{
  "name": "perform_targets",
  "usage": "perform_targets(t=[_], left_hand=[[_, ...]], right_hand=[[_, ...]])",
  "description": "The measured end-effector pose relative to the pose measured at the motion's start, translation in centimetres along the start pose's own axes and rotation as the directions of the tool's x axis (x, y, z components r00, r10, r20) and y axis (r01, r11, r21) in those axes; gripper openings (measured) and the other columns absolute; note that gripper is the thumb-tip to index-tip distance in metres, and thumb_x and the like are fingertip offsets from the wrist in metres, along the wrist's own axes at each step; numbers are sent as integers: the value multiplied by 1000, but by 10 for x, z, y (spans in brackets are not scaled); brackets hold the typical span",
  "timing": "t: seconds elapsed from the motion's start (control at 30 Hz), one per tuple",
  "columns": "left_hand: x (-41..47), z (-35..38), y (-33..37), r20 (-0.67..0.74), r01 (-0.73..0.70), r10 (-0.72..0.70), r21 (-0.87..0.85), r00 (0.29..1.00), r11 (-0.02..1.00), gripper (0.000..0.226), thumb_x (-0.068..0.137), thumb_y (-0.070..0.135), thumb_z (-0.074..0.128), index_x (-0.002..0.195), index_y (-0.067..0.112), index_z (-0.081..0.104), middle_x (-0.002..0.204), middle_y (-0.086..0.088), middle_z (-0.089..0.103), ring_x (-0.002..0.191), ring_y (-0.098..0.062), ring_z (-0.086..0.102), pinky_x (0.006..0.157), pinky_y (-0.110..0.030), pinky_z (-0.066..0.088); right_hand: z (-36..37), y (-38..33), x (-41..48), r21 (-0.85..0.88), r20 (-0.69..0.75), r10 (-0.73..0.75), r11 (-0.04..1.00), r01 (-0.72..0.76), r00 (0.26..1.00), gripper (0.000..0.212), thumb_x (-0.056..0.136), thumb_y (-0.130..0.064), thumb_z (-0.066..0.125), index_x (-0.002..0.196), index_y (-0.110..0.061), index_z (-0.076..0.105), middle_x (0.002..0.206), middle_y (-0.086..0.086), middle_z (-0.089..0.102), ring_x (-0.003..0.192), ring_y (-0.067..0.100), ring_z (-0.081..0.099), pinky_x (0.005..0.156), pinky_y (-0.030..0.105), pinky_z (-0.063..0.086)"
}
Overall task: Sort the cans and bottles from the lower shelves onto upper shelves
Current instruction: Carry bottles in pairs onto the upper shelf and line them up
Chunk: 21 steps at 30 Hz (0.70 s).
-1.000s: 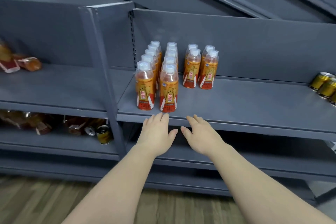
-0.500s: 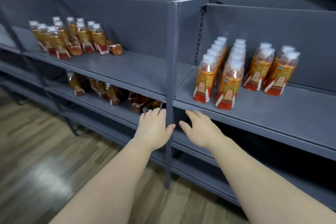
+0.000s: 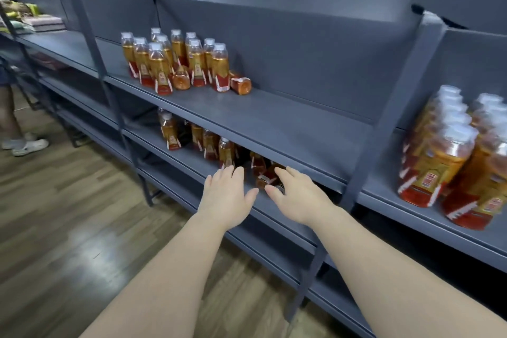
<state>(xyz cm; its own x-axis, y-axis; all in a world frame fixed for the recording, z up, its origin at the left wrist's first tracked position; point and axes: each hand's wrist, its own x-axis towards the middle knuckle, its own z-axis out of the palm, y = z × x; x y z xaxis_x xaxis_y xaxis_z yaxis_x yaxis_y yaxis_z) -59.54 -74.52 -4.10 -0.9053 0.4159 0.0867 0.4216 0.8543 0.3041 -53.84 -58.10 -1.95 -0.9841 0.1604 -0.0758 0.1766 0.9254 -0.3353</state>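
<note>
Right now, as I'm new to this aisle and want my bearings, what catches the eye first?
The left hand and right hand reach, fingers straight, toward the lower bottles. Above, orange bottles stand clustered on the upper shelf, a toppled bottle at their right. A blurred bottle row fills the far right.

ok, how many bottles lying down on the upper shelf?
2. One tipped bottle amid the standing group's front row; the other tipped bottle at its right end. More may hide behind.
</note>
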Motion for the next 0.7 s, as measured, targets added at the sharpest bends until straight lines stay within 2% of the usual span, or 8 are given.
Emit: perform_targets(t=[0.2, 0.3, 0.37, 0.57, 0.7], left_hand=[[37, -26, -83, 14, 56, -56, 4, 998, 998, 62, 102, 52, 42, 152, 17, 33, 159, -4, 34, 148, -26, 28, 123, -49, 19], [54, -35, -115, 0, 82, -82, 10, 997, 997, 66, 101, 54, 41, 154, 16, 29, 161, -5, 31, 150, -27, 25, 123, -49, 20], [65, -39, -133, 1, 96, -96, 5, 995, 995, 67, 102, 54, 41, 155, 16, 27, 162, -5, 30, 150, -27, 24, 123, -49, 19], [102, -48, -166, 7, 106, -106, -15, 994, 994, 66, 102, 52, 41, 155, 16, 28, 161, -6, 30, 150, -27, 24, 123, -50, 19], [135, -47, -181, -2, 82, -82, -12, 997, 997, 62, 102, 51, 43, 152, 15, 33, 157, -5, 37, 146, -26, 31, 122, -48, 22]], right_hand=[[19, -74, 69, 6, 36, -49, 999, 49, 998, 67, 102, -57, 34, 159, -23, 20, 165, 3, 19, 153, 23, 13, 122, 41, 18], [24, -104, 95, -14, 41, -83, 996, 84, 996, 63, 103, -54, 35, 155, -20, 28, 161, 5, 29, 149, 25, 23, 118, 40, 25], [26, -120, 112, -21, 41, -104, 994, 105, 994, 63, 103, -54, 35, 156, -20, 27, 161, 4, 29, 148, 24, 24, 118, 40, 26], [33, -143, 165, -62, 69, -111, 991, 116, 991, 67, 103, -57, 32, 159, -23, 18, 166, 3, 18, 152, 25, 14, 120, 40, 21], [33, -145, 203, -62, 62, -113, 991, 117, 992, 64, 104, -54, 32, 158, -21, 21, 164, 7, 21, 151, 28, 16, 120, 42, 20]])
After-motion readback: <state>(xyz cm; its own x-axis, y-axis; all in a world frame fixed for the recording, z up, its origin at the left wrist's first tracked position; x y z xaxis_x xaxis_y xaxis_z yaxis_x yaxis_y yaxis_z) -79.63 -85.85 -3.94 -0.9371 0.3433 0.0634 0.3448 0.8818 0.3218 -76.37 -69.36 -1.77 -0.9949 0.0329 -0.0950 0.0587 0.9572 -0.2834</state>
